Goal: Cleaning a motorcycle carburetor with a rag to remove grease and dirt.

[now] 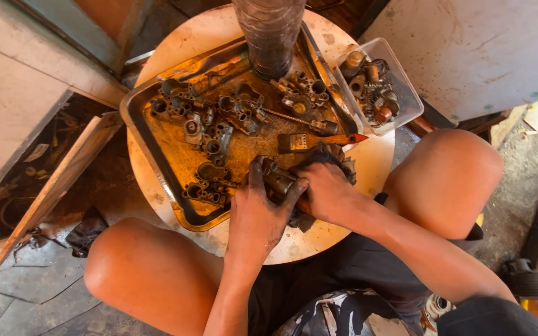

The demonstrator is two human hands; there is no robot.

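Small brass-coloured metal part point(279, 179) sat at the near edge of the round desk point(368, 163), just off the near right corner of the metal tray point(133, 118). Left hand point(255, 218) had its fingers point(257, 171) curled closed over the part from the near side. Right hand point(326, 191) was wrapped shut around a dark rag point(326, 157) pressed against the same part; a reddish handle seemed to run under this hand, but I could not tell what it belonged to.

Risks, as judged: hands and part looked oily, so the part could slip out and roll off the near edge onto the floor between the knees. A red-handled brush point(319, 142) lay just beyond the rag and could be knocked. The tray, holding many loose carburettor-like pieces point(219, 124), overhung the desk's left edge; a nudge might tip it. A clear plastic tub point(400, 93) of fittings perched on the far right edge.
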